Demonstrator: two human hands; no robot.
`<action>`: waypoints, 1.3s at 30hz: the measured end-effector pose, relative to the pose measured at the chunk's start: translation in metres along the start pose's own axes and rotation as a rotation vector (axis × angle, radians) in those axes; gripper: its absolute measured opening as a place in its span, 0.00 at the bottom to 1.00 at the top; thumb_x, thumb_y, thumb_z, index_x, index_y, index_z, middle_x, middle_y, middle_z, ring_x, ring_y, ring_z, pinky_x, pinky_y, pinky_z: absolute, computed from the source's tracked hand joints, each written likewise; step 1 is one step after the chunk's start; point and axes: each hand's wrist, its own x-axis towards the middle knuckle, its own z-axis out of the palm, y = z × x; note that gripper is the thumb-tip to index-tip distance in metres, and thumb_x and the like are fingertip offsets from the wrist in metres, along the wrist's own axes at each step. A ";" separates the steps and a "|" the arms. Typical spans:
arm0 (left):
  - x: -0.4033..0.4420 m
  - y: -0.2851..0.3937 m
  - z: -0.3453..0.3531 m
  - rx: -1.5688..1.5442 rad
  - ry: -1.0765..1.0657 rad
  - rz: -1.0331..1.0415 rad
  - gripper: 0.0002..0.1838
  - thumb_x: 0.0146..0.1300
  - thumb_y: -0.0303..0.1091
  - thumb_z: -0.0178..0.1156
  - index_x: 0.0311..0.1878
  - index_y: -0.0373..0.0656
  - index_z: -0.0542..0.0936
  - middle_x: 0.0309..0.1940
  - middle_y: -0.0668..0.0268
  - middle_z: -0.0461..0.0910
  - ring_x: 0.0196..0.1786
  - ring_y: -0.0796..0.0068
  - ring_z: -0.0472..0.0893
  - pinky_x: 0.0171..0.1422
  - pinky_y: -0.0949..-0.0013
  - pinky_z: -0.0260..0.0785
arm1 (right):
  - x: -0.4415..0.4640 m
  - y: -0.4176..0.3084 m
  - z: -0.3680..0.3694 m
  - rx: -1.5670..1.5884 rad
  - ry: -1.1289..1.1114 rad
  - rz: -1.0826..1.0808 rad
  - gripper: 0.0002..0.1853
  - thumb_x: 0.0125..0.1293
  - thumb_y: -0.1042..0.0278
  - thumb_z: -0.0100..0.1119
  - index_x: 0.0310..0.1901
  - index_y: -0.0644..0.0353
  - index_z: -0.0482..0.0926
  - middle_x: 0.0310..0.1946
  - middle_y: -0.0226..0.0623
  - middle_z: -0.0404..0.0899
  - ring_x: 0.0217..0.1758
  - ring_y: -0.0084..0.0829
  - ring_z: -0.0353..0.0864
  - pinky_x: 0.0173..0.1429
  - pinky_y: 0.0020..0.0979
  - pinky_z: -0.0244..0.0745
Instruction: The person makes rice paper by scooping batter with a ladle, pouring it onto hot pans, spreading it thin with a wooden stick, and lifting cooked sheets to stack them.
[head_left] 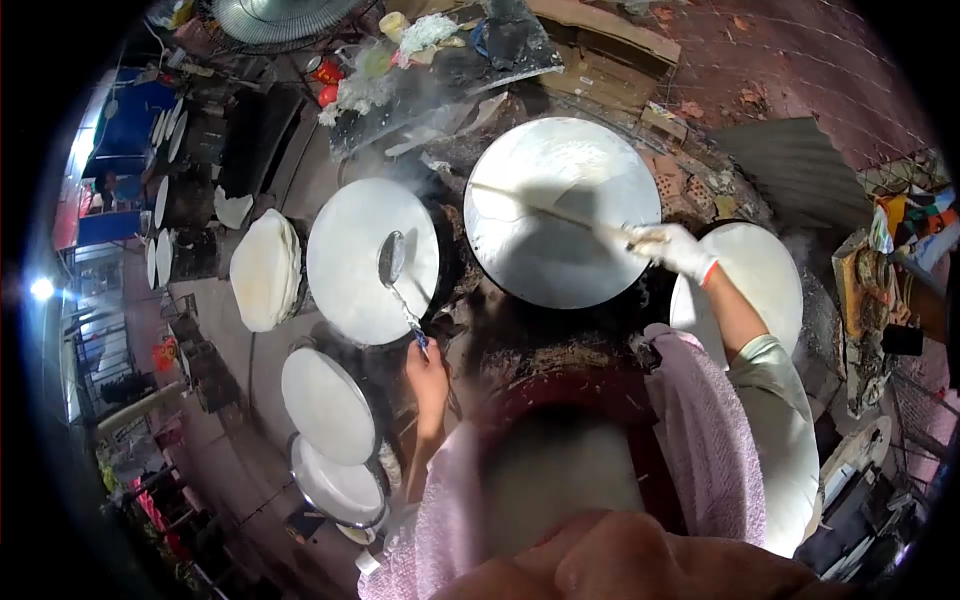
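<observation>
Ladle (392, 260), metal and scoop-shaped, is over the left round white surface (350, 265), bowl pointing away from the person; whether it touches is hard to tell. Nearest, a pink towel (705, 420) hangs over both of the person's shoulders. At lower left a round vessel (345, 488), pale inside, sits beside a pale disc (327, 405) that overlaps its far edge. The left grip (428, 375), bare, is closed around the ladle's dark handle. The right grip (680, 250), in a white glove with an orange-red cuff, grasps a thin stick (545, 208), which lies across the larger round surface (555, 250) ahead; a shadow falls there. Another white round surface (750, 285) is partly hidden behind the right forearm. Left of the ladle lies a stack of pale sheets (265, 270) with uneven edges. Farther off are a corrugated sheet (795, 180) at right, red items (327, 85) and a fan (275, 20) at the top.
</observation>
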 end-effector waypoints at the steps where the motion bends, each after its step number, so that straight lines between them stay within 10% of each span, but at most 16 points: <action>1: -0.002 0.003 -0.001 -0.005 -0.017 -0.026 0.10 0.71 0.34 0.53 0.36 0.37 0.72 0.17 0.71 0.67 0.14 0.83 0.67 0.18 0.73 0.56 | -0.003 -0.020 -0.011 -0.170 0.044 -0.058 0.20 0.64 0.73 0.63 0.56 0.71 0.77 0.59 0.36 0.76 0.61 0.23 0.73 0.65 0.25 0.65; 3: -0.008 0.022 0.001 -0.019 -0.055 -0.076 0.11 0.72 0.34 0.52 0.34 0.38 0.71 0.16 0.71 0.67 0.12 0.81 0.67 0.16 0.73 0.56 | 0.039 0.002 -0.038 -0.047 0.253 -0.121 0.22 0.63 0.71 0.63 0.58 0.70 0.75 0.61 0.39 0.75 0.60 0.24 0.73 0.66 0.27 0.64; 7: -0.011 0.008 -0.004 0.144 -0.056 -0.042 0.11 0.71 0.34 0.53 0.34 0.38 0.72 0.15 0.67 0.69 0.13 0.79 0.69 0.17 0.71 0.58 | 0.035 -0.019 -0.010 -0.073 -0.098 -0.001 0.23 0.64 0.69 0.64 0.59 0.68 0.75 0.57 0.34 0.78 0.58 0.20 0.73 0.55 0.22 0.68; 11: -0.019 -0.014 -0.006 0.341 0.054 0.098 0.11 0.68 0.34 0.55 0.39 0.33 0.75 0.19 0.58 0.74 0.21 0.70 0.74 0.27 0.63 0.65 | 0.024 0.017 -0.034 -0.101 -0.142 0.127 0.21 0.63 0.71 0.64 0.59 0.60 0.78 0.46 0.27 0.83 0.37 0.15 0.79 0.30 0.17 0.67; 15: 0.006 -0.025 -0.008 0.501 0.000 0.219 0.12 0.66 0.34 0.57 0.39 0.31 0.74 0.28 0.45 0.77 0.32 0.45 0.77 0.35 0.55 0.67 | 0.052 -0.017 -0.048 -0.219 0.119 -0.203 0.21 0.63 0.66 0.64 0.57 0.64 0.79 0.60 0.39 0.76 0.58 0.27 0.75 0.60 0.26 0.71; 18: 0.025 -0.011 0.008 0.495 -0.002 0.292 0.12 0.66 0.33 0.57 0.37 0.31 0.73 0.27 0.40 0.76 0.34 0.35 0.76 0.36 0.50 0.68 | 0.069 -0.012 -0.044 -0.501 -0.147 -0.247 0.21 0.64 0.64 0.64 0.57 0.64 0.78 0.59 0.37 0.77 0.53 0.22 0.77 0.52 0.23 0.73; 19: 0.035 -0.011 0.012 0.526 -0.010 0.335 0.12 0.66 0.33 0.57 0.37 0.31 0.73 0.26 0.39 0.76 0.34 0.34 0.75 0.35 0.49 0.68 | 0.062 -0.008 -0.034 -0.268 -0.177 0.032 0.21 0.63 0.64 0.65 0.56 0.64 0.79 0.59 0.37 0.78 0.45 0.19 0.77 0.45 0.22 0.72; 24: 0.074 0.010 0.041 0.635 -0.114 0.383 0.11 0.66 0.32 0.56 0.34 0.32 0.70 0.25 0.39 0.77 0.33 0.34 0.77 0.34 0.46 0.69 | -0.003 -0.025 -0.036 -0.160 -0.173 -0.001 0.22 0.61 0.76 0.64 0.59 0.65 0.77 0.52 0.33 0.80 0.54 0.25 0.78 0.57 0.24 0.72; 30: 0.083 0.023 0.066 0.921 -0.178 0.498 0.11 0.66 0.35 0.56 0.37 0.35 0.70 0.24 0.43 0.79 0.30 0.41 0.80 0.34 0.45 0.73 | 0.049 -0.009 -0.052 -0.421 -0.029 -0.168 0.25 0.62 0.61 0.65 0.57 0.68 0.76 0.60 0.38 0.76 0.59 0.28 0.74 0.65 0.24 0.63; 34: 0.048 0.015 0.041 0.988 -0.285 0.519 0.10 0.66 0.34 0.54 0.38 0.35 0.69 0.23 0.43 0.78 0.29 0.41 0.80 0.33 0.45 0.73 | 0.023 -0.012 -0.006 -0.273 -0.149 0.096 0.17 0.61 0.59 0.66 0.46 0.62 0.84 0.21 0.24 0.74 0.22 0.17 0.65 0.27 0.22 0.61; 39: -0.028 -0.005 0.022 1.025 -0.464 0.421 0.11 0.65 0.35 0.55 0.40 0.35 0.69 0.21 0.46 0.78 0.27 0.42 0.80 0.32 0.45 0.72 | -0.050 0.026 0.003 -0.041 -0.104 0.116 0.23 0.59 0.77 0.66 0.57 0.63 0.78 0.38 0.30 0.82 0.29 0.15 0.72 0.29 0.20 0.66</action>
